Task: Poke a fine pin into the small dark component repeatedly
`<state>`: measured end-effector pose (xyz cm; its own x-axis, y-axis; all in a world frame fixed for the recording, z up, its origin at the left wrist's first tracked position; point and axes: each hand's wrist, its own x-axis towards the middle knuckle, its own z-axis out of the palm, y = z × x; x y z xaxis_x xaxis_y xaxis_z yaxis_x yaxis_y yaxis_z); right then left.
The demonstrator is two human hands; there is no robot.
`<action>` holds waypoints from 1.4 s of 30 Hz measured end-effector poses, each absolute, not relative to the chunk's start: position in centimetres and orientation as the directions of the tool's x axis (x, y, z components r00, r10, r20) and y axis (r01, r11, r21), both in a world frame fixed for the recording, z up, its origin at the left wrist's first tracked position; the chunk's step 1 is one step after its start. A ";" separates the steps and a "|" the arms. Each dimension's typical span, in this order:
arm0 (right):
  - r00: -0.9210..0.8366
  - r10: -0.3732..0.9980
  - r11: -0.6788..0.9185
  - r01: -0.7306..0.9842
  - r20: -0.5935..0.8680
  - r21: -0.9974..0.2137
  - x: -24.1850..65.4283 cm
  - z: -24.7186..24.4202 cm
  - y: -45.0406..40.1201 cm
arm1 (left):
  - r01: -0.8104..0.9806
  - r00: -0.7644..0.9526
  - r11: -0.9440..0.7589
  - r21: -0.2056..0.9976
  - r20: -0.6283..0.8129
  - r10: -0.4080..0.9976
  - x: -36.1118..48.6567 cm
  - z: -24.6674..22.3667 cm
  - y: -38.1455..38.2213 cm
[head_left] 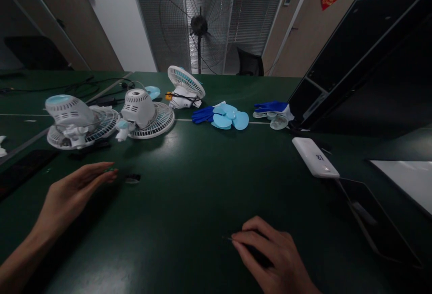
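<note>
My left hand [76,186] is at the left of the green table, its thumb and fingers pinched on a small green piece [110,170], perhaps a circuit board. Just right of those fingertips, a small dark part with a pale edge [132,178] lies on the tabletop. Near the front, my right hand [270,251] pinches a small, thin, shiny piece [227,238] pointing left; its kind is too small to make out. Beyond the left hand, two white fan heads [72,114] rest grille down.
A third fan head [185,88], a light-blue fan blade [231,118] and blue-and-white gloves [274,109] lie further back. On the right are a white power bank [315,157], a dark phone-like slab [380,222] and a large black panel [367,64]. Cables [84,86] run at back left.
</note>
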<state>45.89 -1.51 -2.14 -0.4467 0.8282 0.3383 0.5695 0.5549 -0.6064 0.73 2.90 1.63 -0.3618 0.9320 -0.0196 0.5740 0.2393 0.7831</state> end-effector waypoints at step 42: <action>-0.453 0.829 0.549 0.547 0.328 -0.632 45.6 -2.1 -1.1 | 0.715 -0.176 0.149 0.683 -0.030 0.984 0.3 -0.7 4.6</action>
